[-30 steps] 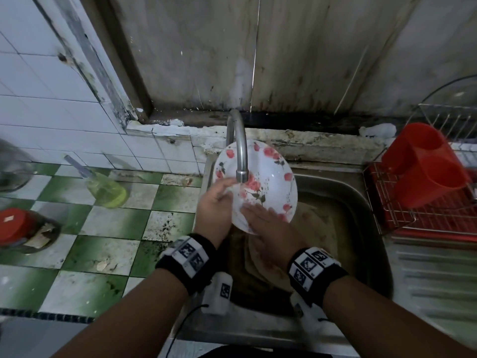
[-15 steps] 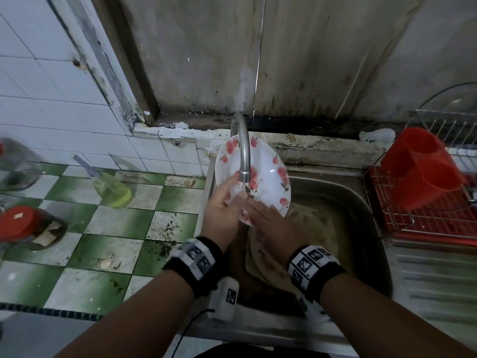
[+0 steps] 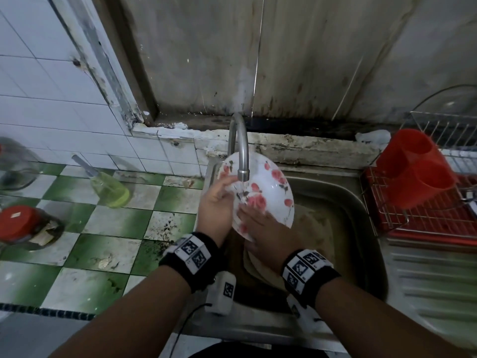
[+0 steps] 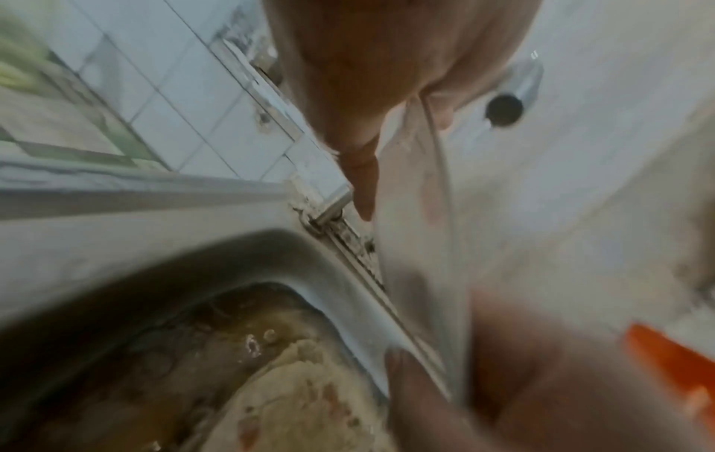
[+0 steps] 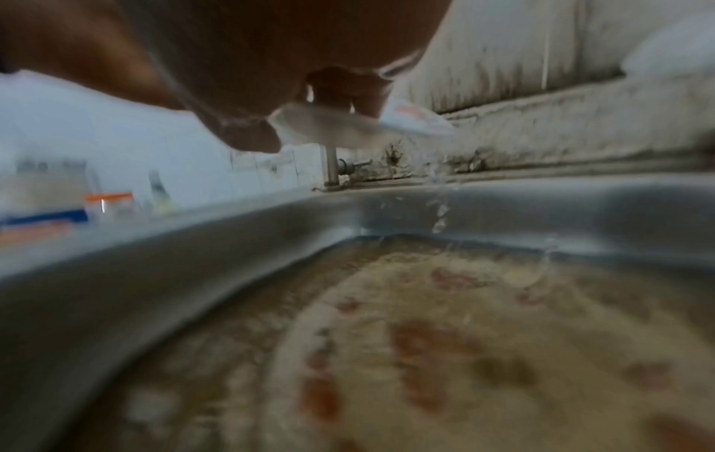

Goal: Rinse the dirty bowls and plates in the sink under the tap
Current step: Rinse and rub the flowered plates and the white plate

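A white plate with red flowers (image 3: pixel 268 192) is held tilted under the tap (image 3: pixel 241 151) over the sink (image 3: pixel 361 210). My left hand (image 3: pixel 219 200) grips its left rim, thumb on the face. My right hand (image 3: pixel 260 226) lies flat on the plate's lower face, fingers straight. In the left wrist view the plate (image 4: pixel 410 214) shows edge-on below my left hand (image 4: pixel 363 91). The right wrist view has water dripping off the plate's rim (image 5: pixel 417 122) into the sink. More dirty flowered plates (image 5: pixel 483 351) lie in murky water at the sink's bottom (image 3: pixel 307 228).
A red cutlery holder (image 3: pixel 415 166) sits in a wire dish rack (image 3: pixel 423 215) right of the sink. On the green-and-white tiled counter (image 3: pixel 98 228) to the left stand a yellow soap bottle (image 3: pixel 108 187), a red-lidded jar (image 3: pixel 23 226) and a glass jar (image 3: pixel 13 166).
The plate has turned and tipped from facing me to slanting right under the tap. My right hand has slid across its lower face; my left hand has kept its grip on the rim.
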